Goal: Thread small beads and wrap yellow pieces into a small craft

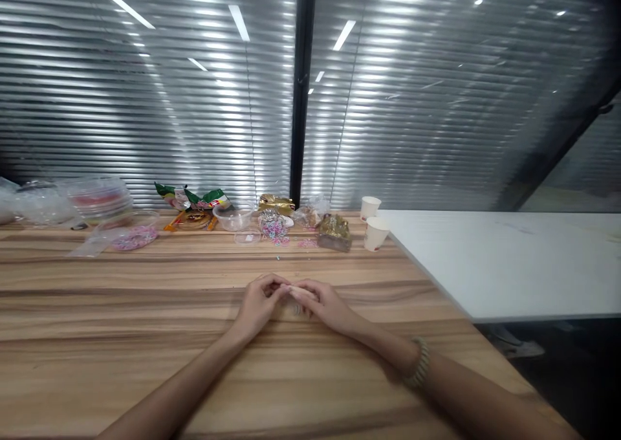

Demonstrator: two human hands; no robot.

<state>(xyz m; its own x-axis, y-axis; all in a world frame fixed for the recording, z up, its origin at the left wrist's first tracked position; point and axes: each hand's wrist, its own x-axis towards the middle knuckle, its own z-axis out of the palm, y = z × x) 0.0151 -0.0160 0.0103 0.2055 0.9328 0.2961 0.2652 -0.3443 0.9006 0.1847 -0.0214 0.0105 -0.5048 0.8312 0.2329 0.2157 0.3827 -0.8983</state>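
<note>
Your left fingers (281, 290) and right fingers (313, 296) meet tip to tip over the worktop (291, 395), curled in with thumbs drawn close, barely parted. A small grey piece (297, 309) shows just below where they meet, between your left hand (262, 301) and right hand (327, 304); you alone can feel which one grips it, since the fingertips hide the hold and I cannot tell.

For fine fingertip work like this, let one hand steady the piece while the other does the moving, and press lightly, as something this small could slip from a hard pinch. Staying low over the wood would make a drop easy to recover. Turning your knuckles outward a little should give you a clearer sight of it.

Beyond your hands lie the pink and blue pile (274, 228), a clear tub (233, 219), a gold packet (334, 234) and, farther right, a paper cup (376, 235).
</note>
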